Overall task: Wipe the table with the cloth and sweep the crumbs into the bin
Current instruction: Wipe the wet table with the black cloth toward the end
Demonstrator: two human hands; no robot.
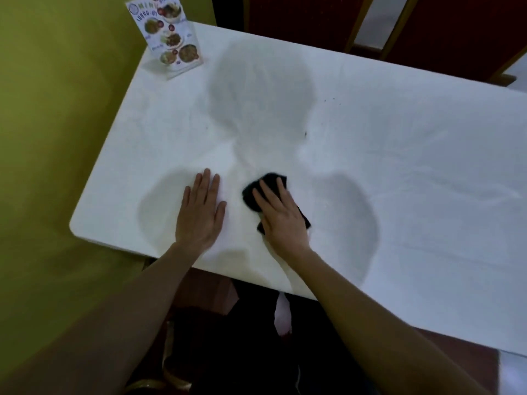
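Note:
A white table (pixel 399 166) fills the view. My right hand (pixel 281 215) lies flat on a dark cloth (pixel 252 195) near the table's front edge, fingers straight and pressing it down. My left hand (pixel 201 212) rests flat on the bare tabletop just left of the cloth, fingers straight and together. A few small dark crumbs (pixel 305 134) lie further back, right of centre. No bin is in view.
A standing menu card (pixel 168 35) sits at the far left corner of the table. A yellow-green wall (pixel 57 109) runs along the left side. Red chairs (pixel 442 27) stand behind the far edge. Dark floor and my legs show below the front edge.

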